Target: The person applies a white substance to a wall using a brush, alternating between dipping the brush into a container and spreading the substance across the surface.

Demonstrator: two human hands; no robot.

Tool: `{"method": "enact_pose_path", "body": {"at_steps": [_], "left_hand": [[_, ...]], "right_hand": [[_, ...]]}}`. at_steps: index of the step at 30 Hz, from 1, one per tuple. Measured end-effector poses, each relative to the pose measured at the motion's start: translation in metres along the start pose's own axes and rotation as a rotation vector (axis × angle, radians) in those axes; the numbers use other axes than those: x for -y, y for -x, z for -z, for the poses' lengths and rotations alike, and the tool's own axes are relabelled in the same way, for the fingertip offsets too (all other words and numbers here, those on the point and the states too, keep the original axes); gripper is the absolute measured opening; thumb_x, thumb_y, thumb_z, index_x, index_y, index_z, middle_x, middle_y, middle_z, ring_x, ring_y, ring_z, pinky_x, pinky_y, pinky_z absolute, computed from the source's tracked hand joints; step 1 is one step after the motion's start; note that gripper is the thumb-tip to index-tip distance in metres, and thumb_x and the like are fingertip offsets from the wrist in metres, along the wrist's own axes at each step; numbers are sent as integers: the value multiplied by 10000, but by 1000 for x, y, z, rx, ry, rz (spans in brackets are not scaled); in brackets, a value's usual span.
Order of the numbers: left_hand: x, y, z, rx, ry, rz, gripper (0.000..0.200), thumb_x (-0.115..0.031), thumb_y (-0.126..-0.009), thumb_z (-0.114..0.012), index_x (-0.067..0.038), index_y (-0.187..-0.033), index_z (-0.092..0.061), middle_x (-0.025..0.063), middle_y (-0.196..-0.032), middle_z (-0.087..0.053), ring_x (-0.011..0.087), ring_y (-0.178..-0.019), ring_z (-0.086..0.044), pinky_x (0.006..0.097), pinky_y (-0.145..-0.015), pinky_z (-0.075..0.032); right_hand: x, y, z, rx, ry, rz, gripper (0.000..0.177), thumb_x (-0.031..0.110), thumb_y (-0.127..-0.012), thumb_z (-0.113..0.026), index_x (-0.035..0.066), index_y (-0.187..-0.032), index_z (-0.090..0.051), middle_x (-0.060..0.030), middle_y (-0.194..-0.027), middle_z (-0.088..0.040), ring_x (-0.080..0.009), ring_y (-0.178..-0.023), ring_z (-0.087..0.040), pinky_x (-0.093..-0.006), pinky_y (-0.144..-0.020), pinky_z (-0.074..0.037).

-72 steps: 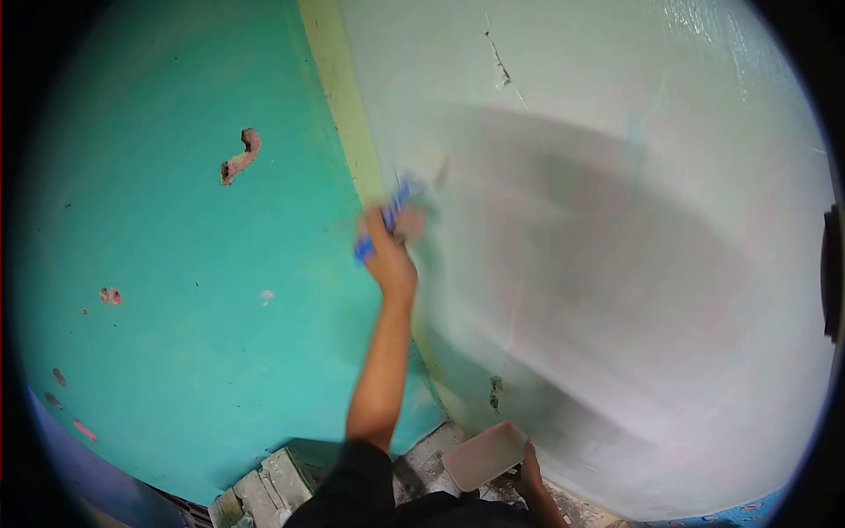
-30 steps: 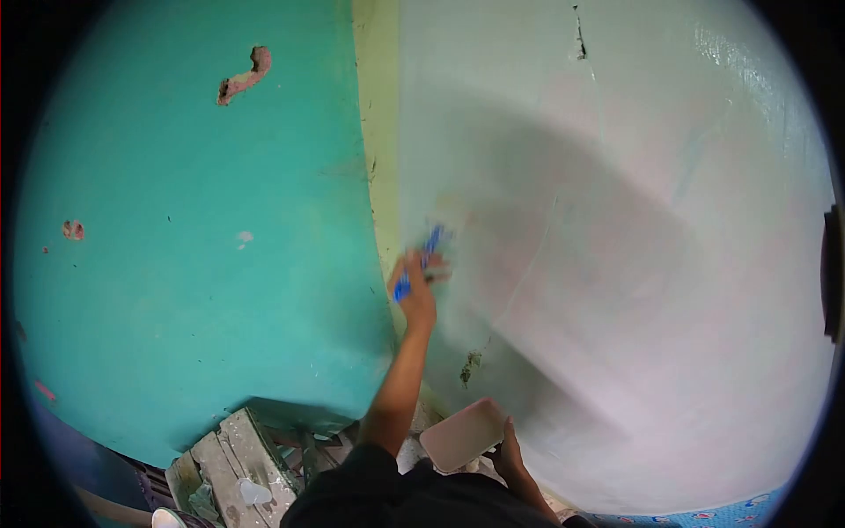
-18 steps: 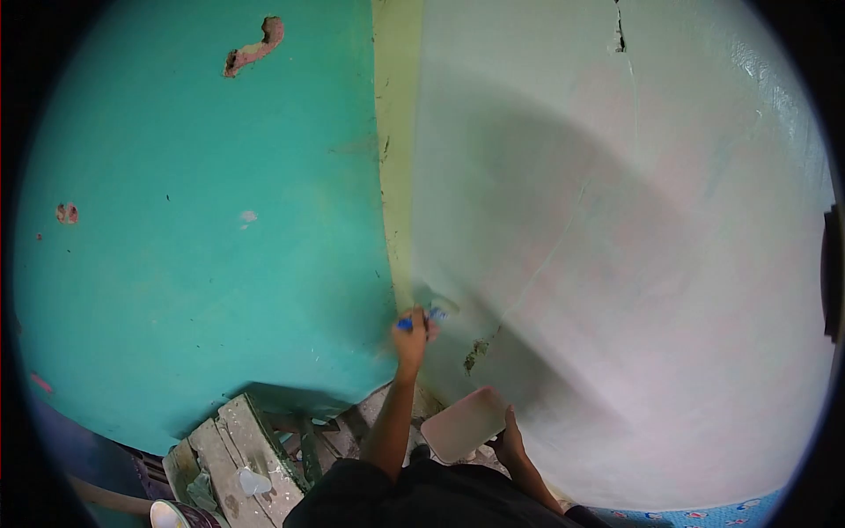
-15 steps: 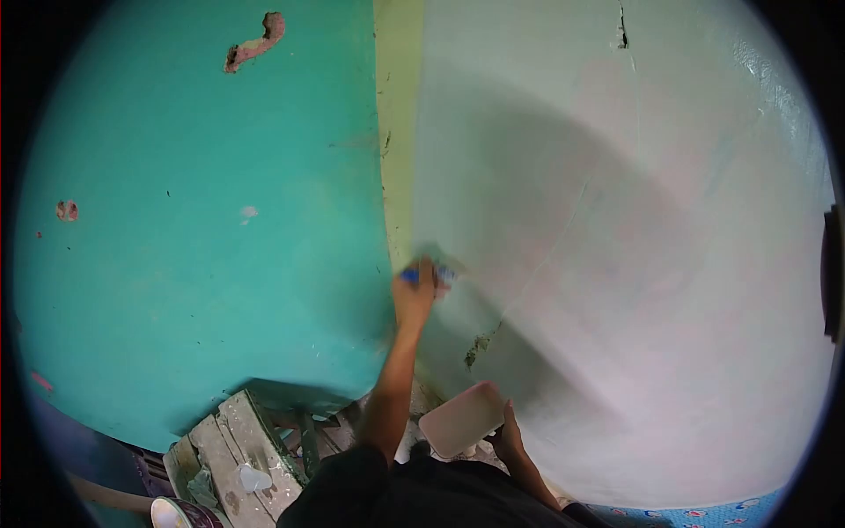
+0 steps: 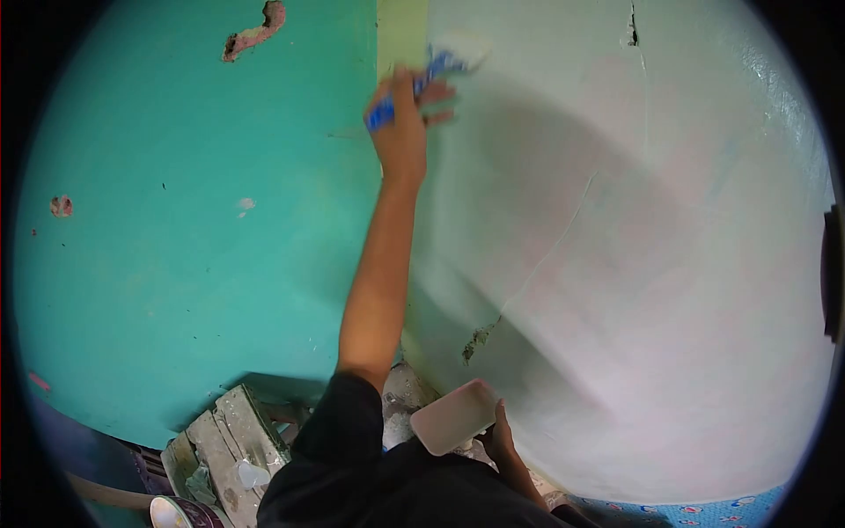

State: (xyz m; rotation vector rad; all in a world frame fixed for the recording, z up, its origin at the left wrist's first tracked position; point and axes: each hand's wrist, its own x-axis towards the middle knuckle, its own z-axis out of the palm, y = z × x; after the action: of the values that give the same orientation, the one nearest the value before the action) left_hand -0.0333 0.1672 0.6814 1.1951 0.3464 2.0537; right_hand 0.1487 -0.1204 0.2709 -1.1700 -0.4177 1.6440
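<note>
High on the wall corner, my left hand [image 5: 403,128] is closed around a blue-handled brush [image 5: 431,75], its pale tip blurred near the whitish wall [image 5: 546,238] just right of the yellow-green strip [image 5: 401,31]. Low in front of my body, my right hand [image 5: 500,436] grips the right edge of a shallow pinkish tray [image 5: 453,418]. The tray is tilted, and its inside looks pale. Some fingers of my right hand are hidden behind the tray.
A turquoise wall [image 5: 176,290] with chipped patches fills the left side. Below it stands a worn wooden stand [image 5: 216,449] with a white piece on top. A round tub [image 5: 172,512] is at the bottom left. Blue patterned fabric [image 5: 704,515] lies at the lower right.
My left hand has moved far up along the wall corner with the brush, and the arm is more stretched. The tray in my right hand has shifted slightly left.
</note>
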Motion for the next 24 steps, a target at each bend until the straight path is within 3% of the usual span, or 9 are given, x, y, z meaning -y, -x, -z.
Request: {"method": "enact_pose_path", "body": {"at_steps": [3,6,9,11,13,16,20,24], "left_hand": [[75,74,67,-92,-79,91,414,-395,-1008,-480,-4,-1105,-576,130,-956,-678,225,-875,-684,358,-651,-581],[137,173,139,-221,-200,221,430,-416,-1011,-471,-1,-1048,-577,130,-970,-660,227,-869,-670,376,-679,-587],[181,247,205,-348,-229,442,392,-400,-1004,-499,-16,-989,-576,119,-917,-653,202,-827,-665,324,-616,-573],[180,260,227,-354,-278,559,374,-374,-1006,-503,-12,-949,-579,112,-830,-654,181,-723,-659,282,-554,-545],[185,242,248,-255,-360,593,379,-367,-1007,-501,-8,-915,-585,99,-757,-644,174,-636,-639,277,-517,-519],[155,181,222,-119,-450,562,360,-312,-995,-515,-5,-822,-595,69,-628,-614,154,-515,-589,281,-473,-467],[75,68,134,53,-554,270,361,-249,-953,-553,-19,-675,-581,61,-549,-601,115,-464,-555,273,-446,-422],[-17,-47,41,171,-649,-48,457,-253,-901,-512,-17,-514,-565,57,-482,-572,158,-442,-549,331,-488,-438]], "right_hand": [[-6,-3,12,-28,1,14,765,657,-969,-323,107,-1499,-289,-157,-1498,-359,-366,-1378,-352,-628,-1055,-343],[-9,6,14,-81,19,2,766,666,-966,-314,116,-1499,-292,-156,-1497,-361,-366,-1371,-360,-634,-1046,-340],[-10,-5,20,-98,21,-14,769,680,-961,-297,128,-1495,-304,-152,-1497,-365,-364,-1369,-361,-628,-1039,-346],[-8,-6,17,-73,24,0,763,677,-962,-300,129,-1493,-309,-149,-1493,-371,-363,-1371,-357,-629,-1039,-345],[-8,-9,13,-66,20,-1,764,678,-961,-304,128,-1492,-310,-151,-1483,-384,-366,-1371,-354,-627,-1039,-347],[-1,-9,0,-30,41,-23,766,678,-960,-312,127,-1492,-308,-151,-1482,-384,-367,-1367,-358,-625,-1038,-350],[-7,-16,-8,-17,35,-6,754,670,-963,-316,131,-1490,-310,-145,-1479,-388,-363,-1366,-359,-612,-1040,-357],[-7,-19,-12,-4,20,-25,747,665,-966,-318,134,-1490,-310,-138,-1484,-383,-363,-1366,-358,-597,-1040,-365]]}}
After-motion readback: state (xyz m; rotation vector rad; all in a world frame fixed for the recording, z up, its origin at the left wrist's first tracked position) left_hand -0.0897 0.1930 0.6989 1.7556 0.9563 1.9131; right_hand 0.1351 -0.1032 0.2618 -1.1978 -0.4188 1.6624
